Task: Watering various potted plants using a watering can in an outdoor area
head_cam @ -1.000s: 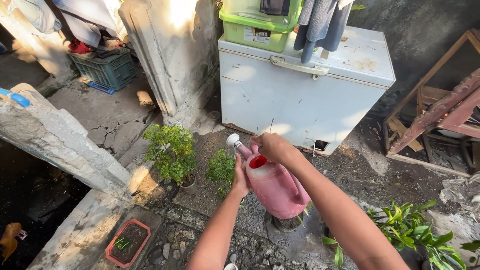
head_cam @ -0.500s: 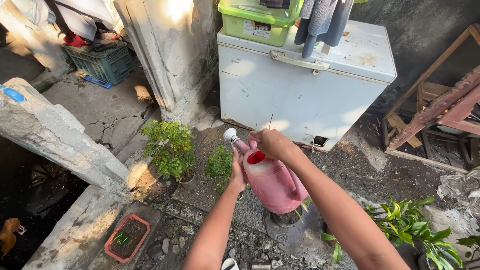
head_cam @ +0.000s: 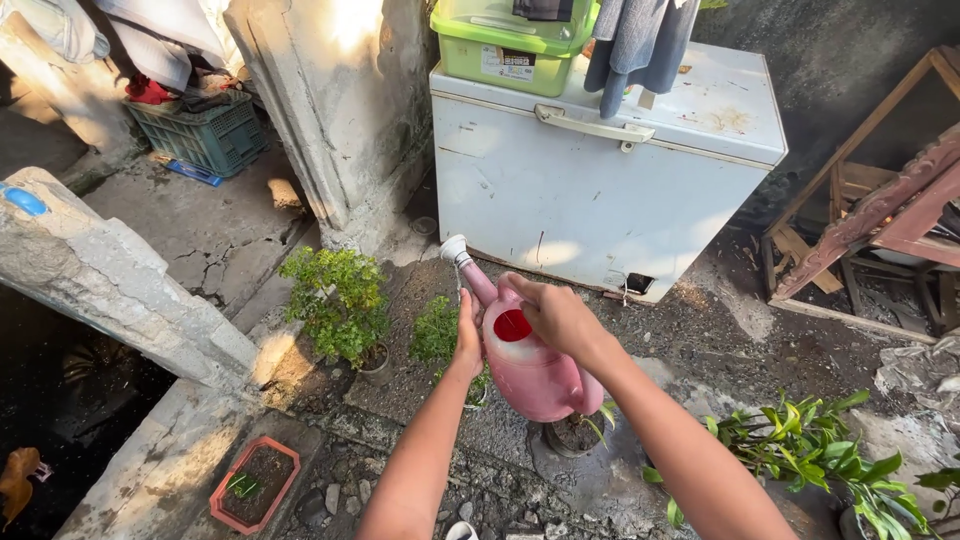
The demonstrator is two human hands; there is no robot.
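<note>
Both hands grip a pink watering can (head_cam: pixel 530 365) held above the potted plants: the right hand (head_cam: pixel 555 315) closed over its top by the red opening, the left hand (head_cam: pixel 467 335) wrapped flat against its side near the spout. Tipping slowly, with the left hand steadying, should keep the stream on the small green bush (head_cam: pixel 438 335). Nearer, a terracotta tray (head_cam: pixel 255 485) holds soil and tiny shoots. Farther back, a green lidded bin (head_cam: pixel 510 45) sits on a white chest freezer (head_cam: pixel 600 180).

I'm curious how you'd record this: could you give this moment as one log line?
left hand: steadies pink watering can | right hand: grips its top | spout: above small potted plant
</note>
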